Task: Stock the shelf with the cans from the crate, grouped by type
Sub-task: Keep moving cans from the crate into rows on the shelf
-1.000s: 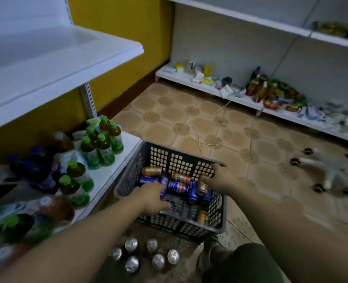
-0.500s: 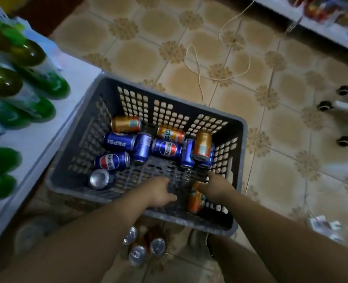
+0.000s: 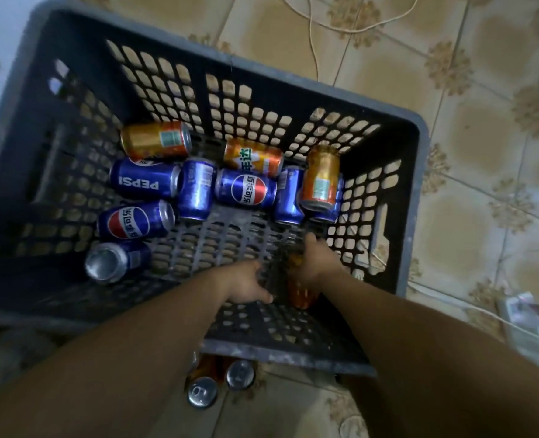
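One orange can (image 3: 301,295) by the near crate (image 3: 415,184) wall is gripped by the right hand (image 3: 315,260); left hand (image 3: 246,282) unclear.

Shop: crate (image 3: 200,99) of soda cans (image 3: 246,188)

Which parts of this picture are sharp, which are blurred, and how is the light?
Head view: the light is dim; the Pepsi cans are sharp enough to read. Head view again: the left hand, the right hand and the orange can under it are motion-smeared; the left wall of the crate is soft; the wide lens bows its rim.
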Action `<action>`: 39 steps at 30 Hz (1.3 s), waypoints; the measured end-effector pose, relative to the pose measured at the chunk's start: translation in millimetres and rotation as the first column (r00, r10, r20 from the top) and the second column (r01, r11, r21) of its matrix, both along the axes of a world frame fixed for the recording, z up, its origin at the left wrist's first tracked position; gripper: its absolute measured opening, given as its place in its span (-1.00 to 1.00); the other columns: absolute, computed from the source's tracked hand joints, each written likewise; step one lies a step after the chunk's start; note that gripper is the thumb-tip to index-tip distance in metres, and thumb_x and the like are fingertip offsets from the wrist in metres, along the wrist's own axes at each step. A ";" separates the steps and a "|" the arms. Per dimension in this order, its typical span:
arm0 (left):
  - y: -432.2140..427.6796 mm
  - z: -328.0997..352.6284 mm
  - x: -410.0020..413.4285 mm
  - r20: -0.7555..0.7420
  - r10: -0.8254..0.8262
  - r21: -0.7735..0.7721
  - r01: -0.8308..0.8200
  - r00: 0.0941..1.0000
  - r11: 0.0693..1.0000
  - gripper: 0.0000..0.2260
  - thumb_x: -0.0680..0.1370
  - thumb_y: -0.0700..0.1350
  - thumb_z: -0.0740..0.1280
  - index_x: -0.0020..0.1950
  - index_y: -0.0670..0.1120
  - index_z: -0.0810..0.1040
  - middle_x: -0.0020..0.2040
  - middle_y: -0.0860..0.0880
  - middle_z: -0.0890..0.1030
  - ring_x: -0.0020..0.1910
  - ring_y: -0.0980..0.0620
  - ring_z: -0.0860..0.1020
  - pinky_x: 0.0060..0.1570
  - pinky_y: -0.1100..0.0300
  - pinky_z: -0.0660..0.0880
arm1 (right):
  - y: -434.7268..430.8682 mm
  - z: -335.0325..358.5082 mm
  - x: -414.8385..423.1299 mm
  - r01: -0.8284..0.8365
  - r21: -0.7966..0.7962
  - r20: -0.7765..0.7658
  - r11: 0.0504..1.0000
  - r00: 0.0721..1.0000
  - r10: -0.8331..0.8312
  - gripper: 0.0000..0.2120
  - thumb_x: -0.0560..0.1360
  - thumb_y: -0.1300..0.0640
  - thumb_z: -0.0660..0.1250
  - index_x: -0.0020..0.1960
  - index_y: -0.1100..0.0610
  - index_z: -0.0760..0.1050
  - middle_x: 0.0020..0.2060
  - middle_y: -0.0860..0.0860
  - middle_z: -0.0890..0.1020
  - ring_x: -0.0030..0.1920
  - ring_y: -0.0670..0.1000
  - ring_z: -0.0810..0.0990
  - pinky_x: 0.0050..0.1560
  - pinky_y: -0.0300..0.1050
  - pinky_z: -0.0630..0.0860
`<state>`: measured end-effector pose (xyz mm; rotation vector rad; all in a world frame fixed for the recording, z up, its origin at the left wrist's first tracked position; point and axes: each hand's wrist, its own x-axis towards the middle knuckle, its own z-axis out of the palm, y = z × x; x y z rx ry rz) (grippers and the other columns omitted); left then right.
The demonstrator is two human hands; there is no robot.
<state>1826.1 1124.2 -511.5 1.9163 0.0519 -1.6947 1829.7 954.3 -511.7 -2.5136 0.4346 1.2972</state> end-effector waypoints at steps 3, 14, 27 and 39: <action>7.8 18.0 -1.5 0.038 0.086 -0.021 -0.085 0.996 0.996 -0.23 0.42 0.05 0.46 0.53 -0.05 0.17 0.46 -0.05 0.35 0.37 -0.04 0.39 0.37 0.03 0.34 | 5.2 28.3 -2.5 0.140 0.152 0.067 0.979 0.986 -0.151 -0.46 0.33 -0.01 0.51 0.19 -0.05 0.31 0.14 0.01 0.45 0.12 0.07 0.51 0.10 0.07 0.54; 71.6 242.4 -31.3 0.333 0.670 -0.390 -0.551 0.663 0.738 -0.53 0.41 -0.09 0.50 0.22 0.07 0.35 0.00 0.15 0.53 -0.06 0.21 0.52 -0.18 0.36 0.42 | 85.1 260.9 -0.6 0.274 0.766 0.230 0.582 0.728 -0.646 -0.76 0.43 0.06 0.46 0.02 0.06 0.46 0.01 0.07 0.57 0.04 0.14 0.59 0.08 0.12 0.58; 184.6 501.4 -165.3 0.270 0.944 -0.785 -0.525 0.190 0.330 -0.68 0.46 -0.25 0.43 0.16 -0.04 0.48 -0.09 0.01 0.68 -0.17 0.07 0.66 -0.15 0.16 0.61 | 223.1 521.9 -99.3 -0.245 0.924 0.378 0.294 0.708 -0.597 -0.72 0.44 0.15 0.47 0.06 0.00 0.43 -0.04 0.09 0.60 -0.16 -0.03 0.61 -0.19 -0.13 0.57; 360.7 598.7 -341.0 0.758 0.646 -0.519 -0.683 -0.091 0.514 -0.42 0.48 0.00 0.43 0.45 -0.02 0.30 0.27 -0.05 0.51 0.17 0.02 0.53 0.15 0.09 0.48 | 400.8 618.4 -218.4 -0.640 0.732 0.678 0.232 0.716 -0.166 -0.52 0.39 0.01 0.49 0.22 -0.09 0.36 0.04 -0.02 0.55 -0.02 0.02 0.59 -0.02 0.03 0.61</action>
